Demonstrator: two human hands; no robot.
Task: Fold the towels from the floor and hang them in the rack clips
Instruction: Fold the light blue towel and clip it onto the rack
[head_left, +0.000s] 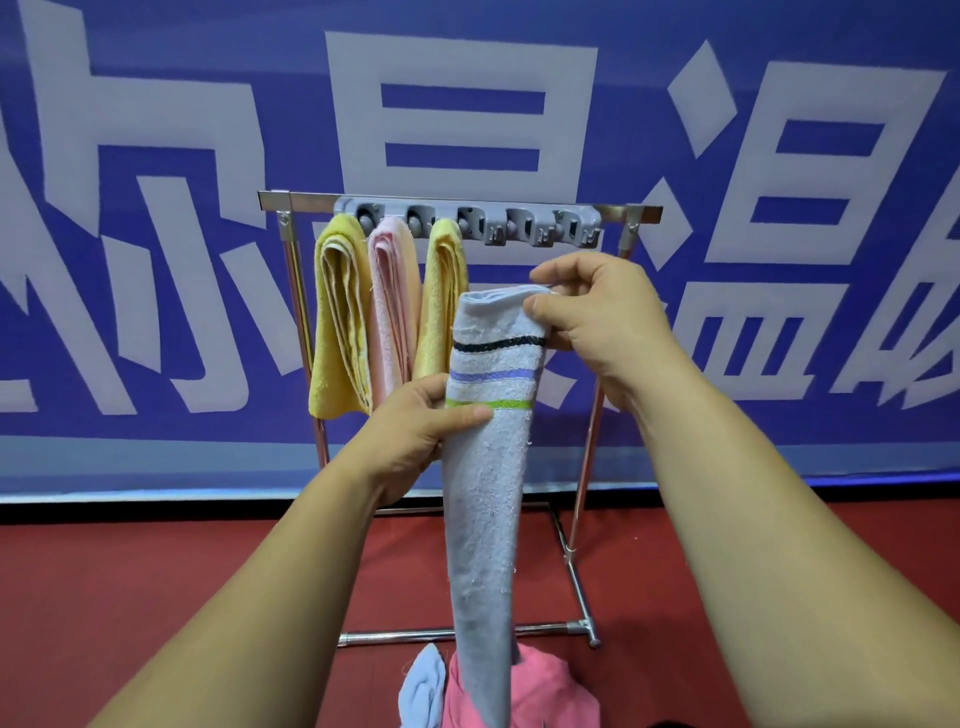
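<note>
While both hands hold it up, a narrow folded grey terry towel with black, purple and green stripes (485, 493) hangs in front of the chrome tube rack (291, 270).
The right hand (597, 312) pinches the towel's top right corner, thumb in front and forefinger curled over the edge, its other fingers bent behind. The left hand (410, 431) grips the towel lower down, thumb pressed flat across the green stripe and fingers wrapped out of sight behind the cloth. The towel's lower end reaches a crumpled pink towel (545, 691) on the red floor (156, 571), just beside a bunched pale blue towel (423, 686). On the grey plastic clip strip (519, 223), a yellow folded towel (337, 322), a pink folded towel (392, 301) and a second yellow towel (441, 306) hang side by side at its left end.
</note>
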